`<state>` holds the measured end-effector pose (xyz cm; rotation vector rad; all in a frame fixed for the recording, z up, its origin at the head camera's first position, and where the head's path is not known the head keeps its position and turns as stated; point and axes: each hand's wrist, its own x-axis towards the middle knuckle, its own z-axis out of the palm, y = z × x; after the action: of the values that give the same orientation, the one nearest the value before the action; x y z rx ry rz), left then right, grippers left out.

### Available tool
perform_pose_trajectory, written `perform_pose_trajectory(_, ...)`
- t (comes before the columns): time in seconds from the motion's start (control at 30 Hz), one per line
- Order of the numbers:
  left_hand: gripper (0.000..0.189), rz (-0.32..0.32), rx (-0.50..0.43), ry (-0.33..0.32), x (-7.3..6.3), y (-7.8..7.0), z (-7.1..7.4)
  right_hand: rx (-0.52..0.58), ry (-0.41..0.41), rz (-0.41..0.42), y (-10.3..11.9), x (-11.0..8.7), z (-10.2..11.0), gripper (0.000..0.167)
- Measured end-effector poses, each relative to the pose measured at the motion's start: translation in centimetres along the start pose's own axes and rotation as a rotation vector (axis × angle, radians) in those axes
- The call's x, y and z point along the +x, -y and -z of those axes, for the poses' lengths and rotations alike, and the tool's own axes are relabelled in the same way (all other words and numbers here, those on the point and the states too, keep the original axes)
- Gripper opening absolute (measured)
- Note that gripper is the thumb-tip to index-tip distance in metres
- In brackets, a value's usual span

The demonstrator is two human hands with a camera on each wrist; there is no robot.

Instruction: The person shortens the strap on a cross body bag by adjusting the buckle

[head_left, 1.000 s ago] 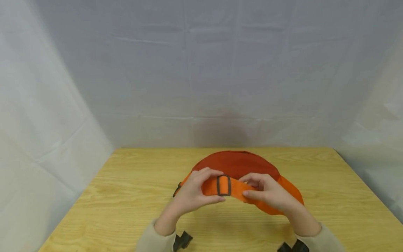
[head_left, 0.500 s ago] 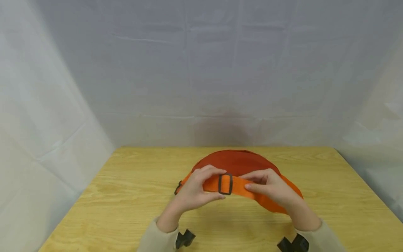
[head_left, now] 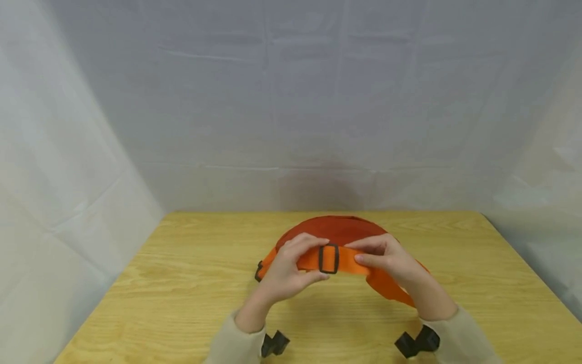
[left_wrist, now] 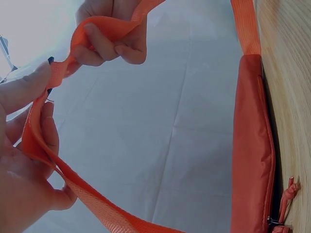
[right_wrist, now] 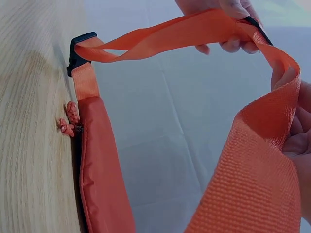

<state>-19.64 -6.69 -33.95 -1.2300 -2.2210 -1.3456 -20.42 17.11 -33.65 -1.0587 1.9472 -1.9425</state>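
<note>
A red-orange waist bag [head_left: 338, 228] lies on the table with its orange strap [head_left: 350, 261] lifted in front of it. On the strap sits a black slider buckle [head_left: 336, 259]. My left hand [head_left: 288, 265] pinches the slider by its top and bottom edges between fingertips and thumb. Just to its right, my right hand [head_left: 392, 259] grips the webbing between thumb and fingers. In the left wrist view the strap [left_wrist: 99, 206] runs doubled below the left palm. The right wrist view shows a black side buckle [right_wrist: 74, 60] joining the strap to one end of the bag.
Corded zipper pulls [right_wrist: 72, 112] hang by the bag's zip, close to the wood. The wooden table [head_left: 191, 283] ends at a pale sheet [head_left: 291, 126] behind, with more sheeting at both sides. Black blocks [head_left: 275, 344] are fixed at the sleeve cuffs.
Both hands have risen slightly with the strap, the left also shifting right. The stretch of webbing between them, earlier sloping down to the right, is now closer to level.
</note>
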Motion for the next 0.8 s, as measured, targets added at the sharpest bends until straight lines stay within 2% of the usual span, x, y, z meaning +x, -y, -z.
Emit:
perform_pose_trajectory(0.17,0.054,-0.011,-0.001,-0.016,0.14,0.05,-0.23,0.079,0.053,0.086,-0.28,0.27,0.13,0.031)
perform_pose_trajectory(0.33,0.052,-0.011,0.022,-0.002,0.19,0.07,-0.24,0.13,0.067,0.049,-0.29,0.27,0.05,0.028)
perform_pose_trajectory(0.5,0.051,-0.04,0.06,0.012,0.19,0.1,-0.14,0.124,0.046,-0.006,-0.14,0.23,-0.19,0.027)
perform_pose_trajectory(0.8,0.051,-0.051,0.067,0.02,0.14,0.1,-0.39,0.118,0.051,0.017,-0.36,0.33,-0.42,0.029)
